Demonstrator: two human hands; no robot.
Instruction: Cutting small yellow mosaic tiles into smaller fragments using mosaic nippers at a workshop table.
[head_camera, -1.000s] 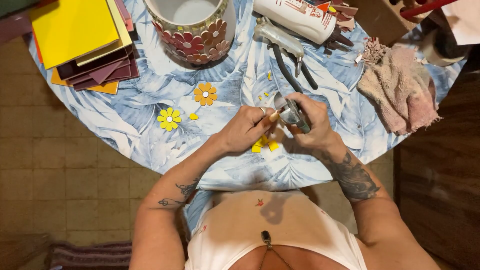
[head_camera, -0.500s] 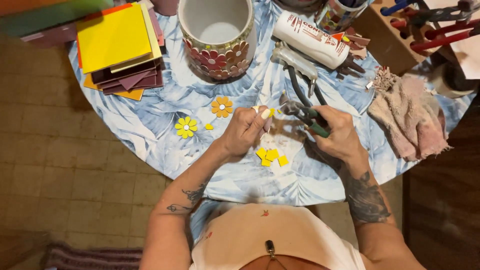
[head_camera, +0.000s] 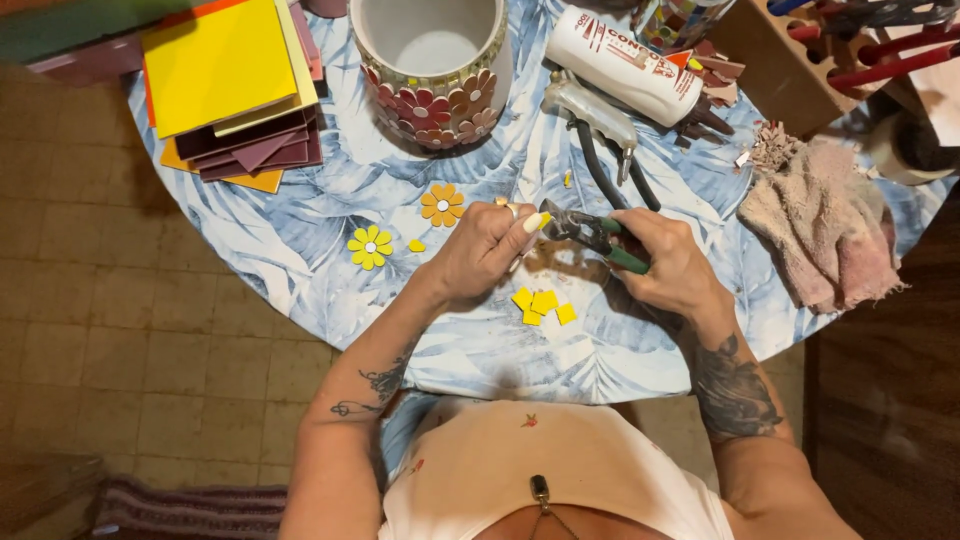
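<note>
A round bench (head_camera: 300, 240) covered in a blue leaf-print cloth carries a mosaic flower pot (head_camera: 432, 70) at twelve o'clock, stacked coloured sheets (head_camera: 225, 85) at ten, a pink rag (head_camera: 825, 225) at three, and small yellow tile pieces (head_camera: 543, 305) near six.

Two hands work above the round table (head_camera: 300, 250): the left hand (head_camera: 485, 250) and the right hand (head_camera: 670, 265). One pair of green-handled nippers (head_camera: 600, 235) sits in the right hand. Beside the nippers, toward the table's near edge, lie four small yellow tile pieces (head_camera: 543, 303). Left of the nippers lie two finished mosaic flowers, one orange (head_camera: 442, 204) and one yellow (head_camera: 370, 246), with one loose yellow petal (head_camera: 416, 245) between them. Beyond the nippers stand one flower-covered pot (head_camera: 430, 60), one white glue bottle (head_camera: 625, 65) and one more pair of black-handled pliers (head_camera: 600, 125). One pink rag (head_camera: 820, 225) lies to the right, one stack of coloured tiles (head_camera: 230, 85) far left.
</note>
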